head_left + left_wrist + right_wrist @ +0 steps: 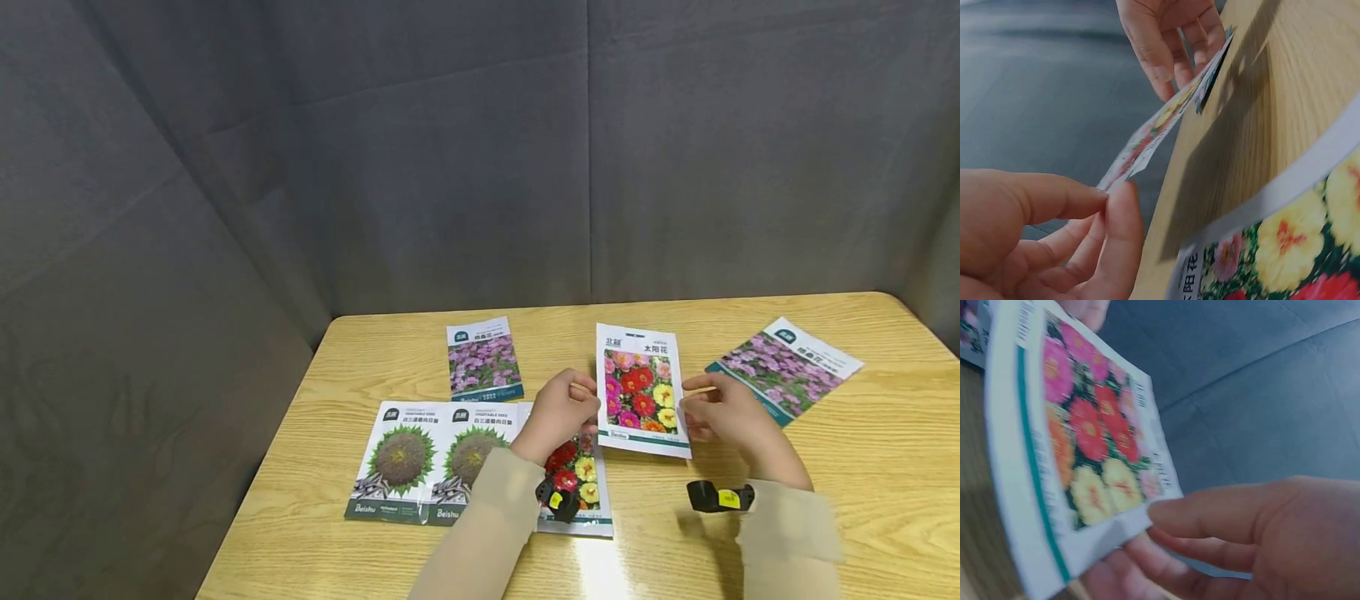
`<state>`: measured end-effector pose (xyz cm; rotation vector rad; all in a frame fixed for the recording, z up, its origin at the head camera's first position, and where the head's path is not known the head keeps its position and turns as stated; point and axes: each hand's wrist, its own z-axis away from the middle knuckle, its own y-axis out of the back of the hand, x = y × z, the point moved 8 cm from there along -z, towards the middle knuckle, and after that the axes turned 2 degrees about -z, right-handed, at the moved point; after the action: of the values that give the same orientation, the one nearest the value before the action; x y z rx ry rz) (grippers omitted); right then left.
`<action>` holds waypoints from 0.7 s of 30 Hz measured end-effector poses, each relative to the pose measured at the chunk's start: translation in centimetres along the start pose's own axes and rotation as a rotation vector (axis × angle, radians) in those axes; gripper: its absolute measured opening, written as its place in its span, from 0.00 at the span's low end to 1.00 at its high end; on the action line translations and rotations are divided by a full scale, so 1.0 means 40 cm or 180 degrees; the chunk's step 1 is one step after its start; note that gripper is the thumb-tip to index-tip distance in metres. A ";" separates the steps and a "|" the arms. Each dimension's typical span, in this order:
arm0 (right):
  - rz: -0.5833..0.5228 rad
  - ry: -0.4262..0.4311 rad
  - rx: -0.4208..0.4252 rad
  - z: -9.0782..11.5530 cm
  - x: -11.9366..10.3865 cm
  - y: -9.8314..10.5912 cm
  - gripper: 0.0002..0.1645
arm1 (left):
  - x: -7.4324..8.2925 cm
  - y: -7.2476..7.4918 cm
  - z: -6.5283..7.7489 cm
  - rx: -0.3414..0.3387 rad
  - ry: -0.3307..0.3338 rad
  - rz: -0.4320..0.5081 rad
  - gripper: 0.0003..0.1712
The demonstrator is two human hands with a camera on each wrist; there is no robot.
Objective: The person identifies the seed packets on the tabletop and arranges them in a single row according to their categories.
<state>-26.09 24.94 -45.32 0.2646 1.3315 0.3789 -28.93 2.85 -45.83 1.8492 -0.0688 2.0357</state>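
A seed packet (643,392) with red, yellow and pink flowers is held up off the wooden table, its front turned toward the head camera. My left hand (561,414) pinches its left edge; in the left wrist view the thumb and a finger (1124,215) meet on that edge. On the opposite edge my right hand (723,412) grips it, thumb on the front and fingers behind in the right wrist view. Beneath my left forearm lies another flower packet (588,492), partly hidden, beside two sunflower seed packets (400,462) laid side by side.
A purple-flower packet (483,358) lies behind the sunflower row. Another purple-flower packet (795,362) lies slanted at the right, partly behind my right hand. Grey cloth (450,183) hangs behind the wooden table (885,450) and along its left side.
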 end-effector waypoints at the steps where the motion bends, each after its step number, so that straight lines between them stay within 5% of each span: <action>1: -0.0008 0.0009 -0.0060 0.005 -0.001 0.002 0.26 | -0.002 -0.004 0.005 -0.0031 0.0012 -0.0016 0.12; 10: -0.0105 -0.0030 -0.0469 0.032 0.016 0.013 0.16 | -0.021 -0.022 0.043 -0.0408 0.0119 -0.0032 0.08; 21: -0.0072 -0.0204 -0.0803 0.040 0.035 0.002 0.14 | -0.034 -0.042 0.055 -0.0589 0.0228 -0.0089 0.06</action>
<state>-24.26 25.65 -46.18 0.0505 1.2088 0.5103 -26.23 3.42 -47.23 1.6551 -0.2035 2.0016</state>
